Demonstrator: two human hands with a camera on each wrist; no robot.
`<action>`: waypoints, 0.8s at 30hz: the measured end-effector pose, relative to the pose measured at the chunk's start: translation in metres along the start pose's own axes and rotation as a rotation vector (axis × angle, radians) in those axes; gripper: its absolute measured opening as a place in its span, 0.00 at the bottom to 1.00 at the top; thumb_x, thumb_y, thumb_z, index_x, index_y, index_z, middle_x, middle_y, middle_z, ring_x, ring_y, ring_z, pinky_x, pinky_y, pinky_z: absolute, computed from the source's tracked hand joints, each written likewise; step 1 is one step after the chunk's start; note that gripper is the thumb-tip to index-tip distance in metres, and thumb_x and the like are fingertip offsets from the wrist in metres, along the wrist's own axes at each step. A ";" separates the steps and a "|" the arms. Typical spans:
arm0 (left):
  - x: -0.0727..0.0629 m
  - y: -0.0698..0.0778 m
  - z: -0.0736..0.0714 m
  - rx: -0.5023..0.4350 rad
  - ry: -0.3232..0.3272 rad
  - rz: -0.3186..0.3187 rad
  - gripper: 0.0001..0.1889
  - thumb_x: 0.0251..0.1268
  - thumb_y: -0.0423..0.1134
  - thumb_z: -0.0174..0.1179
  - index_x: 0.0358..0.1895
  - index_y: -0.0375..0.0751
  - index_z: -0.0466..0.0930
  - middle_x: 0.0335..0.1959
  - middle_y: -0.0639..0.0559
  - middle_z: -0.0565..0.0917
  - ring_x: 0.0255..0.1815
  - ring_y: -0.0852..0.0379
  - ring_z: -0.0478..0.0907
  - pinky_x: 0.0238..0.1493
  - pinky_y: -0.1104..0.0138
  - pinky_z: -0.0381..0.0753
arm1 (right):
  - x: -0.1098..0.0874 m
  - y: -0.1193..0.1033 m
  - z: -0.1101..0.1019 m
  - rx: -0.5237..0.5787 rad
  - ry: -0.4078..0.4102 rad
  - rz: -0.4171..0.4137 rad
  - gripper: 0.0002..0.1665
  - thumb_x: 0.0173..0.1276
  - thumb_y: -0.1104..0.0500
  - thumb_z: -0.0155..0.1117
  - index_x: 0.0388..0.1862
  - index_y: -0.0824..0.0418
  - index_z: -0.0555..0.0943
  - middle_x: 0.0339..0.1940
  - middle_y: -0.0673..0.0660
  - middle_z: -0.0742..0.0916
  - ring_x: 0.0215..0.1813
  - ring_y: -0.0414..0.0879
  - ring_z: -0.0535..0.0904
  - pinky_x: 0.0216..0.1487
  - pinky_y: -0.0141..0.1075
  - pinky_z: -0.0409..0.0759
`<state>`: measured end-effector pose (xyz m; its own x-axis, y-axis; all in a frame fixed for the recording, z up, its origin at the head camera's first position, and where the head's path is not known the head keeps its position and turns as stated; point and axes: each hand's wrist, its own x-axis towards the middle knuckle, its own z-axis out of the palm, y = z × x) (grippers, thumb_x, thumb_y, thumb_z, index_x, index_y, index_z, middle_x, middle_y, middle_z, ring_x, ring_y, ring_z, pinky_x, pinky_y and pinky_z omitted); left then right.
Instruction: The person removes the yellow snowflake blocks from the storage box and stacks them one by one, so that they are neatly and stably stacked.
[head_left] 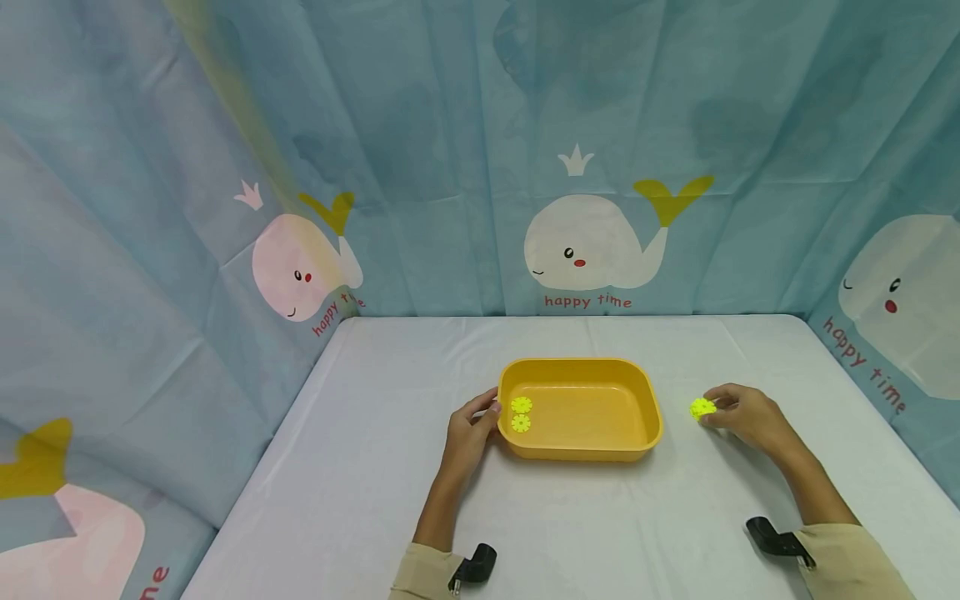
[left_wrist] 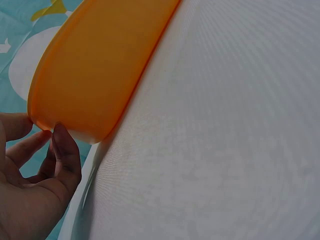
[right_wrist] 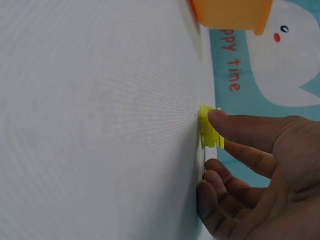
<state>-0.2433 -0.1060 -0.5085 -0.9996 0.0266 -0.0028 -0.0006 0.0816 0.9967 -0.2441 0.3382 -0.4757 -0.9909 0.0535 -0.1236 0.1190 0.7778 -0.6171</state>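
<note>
A yellow plastic basin (head_left: pixel 581 454) with rounded corners sits on the white-covered table. Two bright yellow flower-shaped discs (head_left: pixel 521 405) lie inside it, near its left end. My left hand (head_left: pixel 468 437) holds the basin's left end; in the left wrist view its thumb and fingertips meet the basin's rim and outer wall (left_wrist: pixel 95 70). To the right of the basin, my right hand (head_left: pixel 750 418) pinches another yellow flower-shaped disc (head_left: pixel 702 408) between thumb and index finger. Seen from the right wrist, this disc (right_wrist: pixel 210 127) is edge-on, close to the tablecloth, with the other fingers curled below.
White cloth (head_left: pixel 360 467) covers the table. Blue curtains (head_left: pixel 442 167) printed with whales stand behind and at both sides. A black wrist-worn device (head_left: pixel 474 565) juts from the left sleeve, and another black device (head_left: pixel 776 539) from the right.
</note>
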 end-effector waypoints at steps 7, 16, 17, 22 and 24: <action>-0.001 0.000 0.000 0.001 -0.002 0.003 0.23 0.82 0.43 0.59 0.73 0.42 0.78 0.65 0.40 0.80 0.57 0.43 0.82 0.47 0.72 0.85 | 0.002 0.000 0.002 -0.012 -0.012 0.015 0.35 0.65 0.58 0.77 0.64 0.76 0.77 0.61 0.81 0.79 0.58 0.74 0.78 0.53 0.62 0.81; 0.000 -0.001 0.000 -0.010 -0.001 0.008 0.22 0.81 0.42 0.59 0.73 0.43 0.79 0.64 0.40 0.80 0.57 0.42 0.82 0.46 0.72 0.85 | 0.004 -0.003 0.003 -0.045 -0.040 0.049 0.36 0.66 0.58 0.76 0.66 0.79 0.76 0.64 0.82 0.77 0.60 0.76 0.76 0.59 0.66 0.78; 0.000 -0.001 0.000 -0.012 -0.002 0.010 0.22 0.81 0.43 0.60 0.73 0.42 0.79 0.64 0.39 0.80 0.57 0.42 0.82 0.46 0.72 0.85 | 0.004 -0.003 0.003 -0.047 -0.040 0.048 0.36 0.66 0.58 0.76 0.65 0.79 0.76 0.64 0.82 0.77 0.60 0.75 0.76 0.59 0.66 0.78; 0.000 0.000 0.000 -0.014 -0.001 0.014 0.23 0.81 0.43 0.60 0.73 0.42 0.79 0.64 0.39 0.81 0.57 0.41 0.82 0.46 0.73 0.85 | 0.003 -0.003 0.004 -0.044 -0.027 0.030 0.35 0.66 0.59 0.76 0.64 0.79 0.77 0.63 0.82 0.78 0.59 0.75 0.76 0.57 0.65 0.79; 0.000 0.000 0.000 -0.012 0.001 0.012 0.23 0.80 0.43 0.60 0.73 0.42 0.79 0.64 0.39 0.81 0.57 0.40 0.82 0.46 0.73 0.85 | 0.003 -0.003 0.004 -0.043 -0.024 0.026 0.35 0.65 0.59 0.76 0.64 0.79 0.77 0.63 0.82 0.78 0.58 0.75 0.77 0.57 0.65 0.79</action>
<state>-0.2435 -0.1060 -0.5084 -0.9996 0.0261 0.0095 0.0113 0.0697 0.9975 -0.2475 0.3335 -0.4777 -0.9856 0.0596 -0.1582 0.1416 0.8024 -0.5797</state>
